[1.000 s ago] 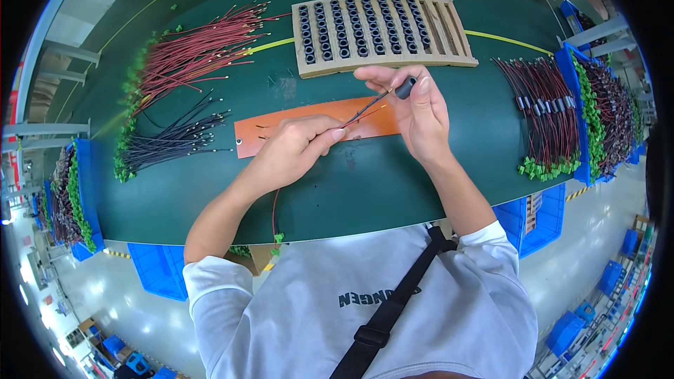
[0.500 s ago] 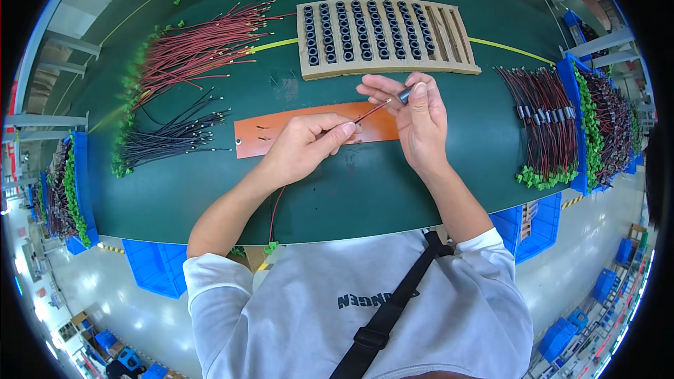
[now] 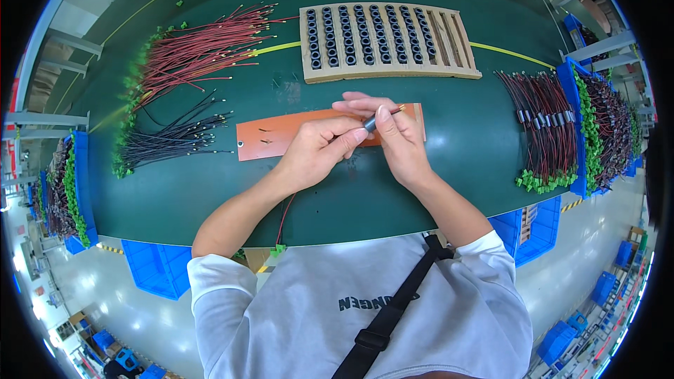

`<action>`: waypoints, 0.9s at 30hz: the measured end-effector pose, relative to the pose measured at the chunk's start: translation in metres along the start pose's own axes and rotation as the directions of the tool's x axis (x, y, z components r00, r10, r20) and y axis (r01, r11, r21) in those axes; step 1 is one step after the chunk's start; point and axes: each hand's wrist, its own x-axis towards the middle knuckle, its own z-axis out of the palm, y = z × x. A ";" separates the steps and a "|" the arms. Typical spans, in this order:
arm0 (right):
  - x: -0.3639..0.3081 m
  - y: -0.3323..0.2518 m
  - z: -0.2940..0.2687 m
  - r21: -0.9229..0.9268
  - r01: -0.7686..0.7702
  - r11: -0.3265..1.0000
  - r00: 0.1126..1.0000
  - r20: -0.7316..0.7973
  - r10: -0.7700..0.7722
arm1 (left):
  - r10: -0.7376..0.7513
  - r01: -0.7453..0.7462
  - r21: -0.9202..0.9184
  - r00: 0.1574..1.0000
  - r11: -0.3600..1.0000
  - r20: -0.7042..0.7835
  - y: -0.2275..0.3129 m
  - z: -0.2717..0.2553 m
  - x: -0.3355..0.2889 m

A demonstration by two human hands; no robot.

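Left hand [image 3: 316, 149] pinches wire [image 3: 286, 217], right hand [image 3: 401, 142] curls round dark tube [image 3: 370, 123]. Right bunch [image 3: 547, 142] looks done; red wires [image 3: 200, 45], black wires [image 3: 175, 139] wait.

Head view: left fisheye of worn pair, upright, facing steeply down from above shirt [image 3: 302, 302]. Close range: left hand [image 3: 314, 151], right hand [image 3: 404, 149] near centre, green tabletop [image 3: 484, 133] beneath; wide rim catches floor [image 3: 172, 326] both sides.

Left hand [image 3: 316, 149] and right hand [image 3: 397, 139] have drawn together, the wire [image 3: 399, 108] now poking out beyond the dark cylinder [image 3: 370, 124]
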 end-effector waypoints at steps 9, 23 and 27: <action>0.014 -0.017 -0.076 0.365 0.068 0.929 0.938 -0.341 0.065 | -0.258 0.260 -0.040 0.965 0.965 0.033 0.000 -0.030 -0.026; -0.002 0.009 0.016 0.398 -0.203 0.895 0.979 0.095 0.179 | -0.016 0.021 0.184 1.000 0.983 -0.026 0.002 -0.044 -0.039; 0.003 0.006 0.012 0.361 -0.198 0.912 0.979 0.116 0.167 | -0.007 0.037 0.308 0.995 0.951 -0.099 0.010 -0.064 -0.050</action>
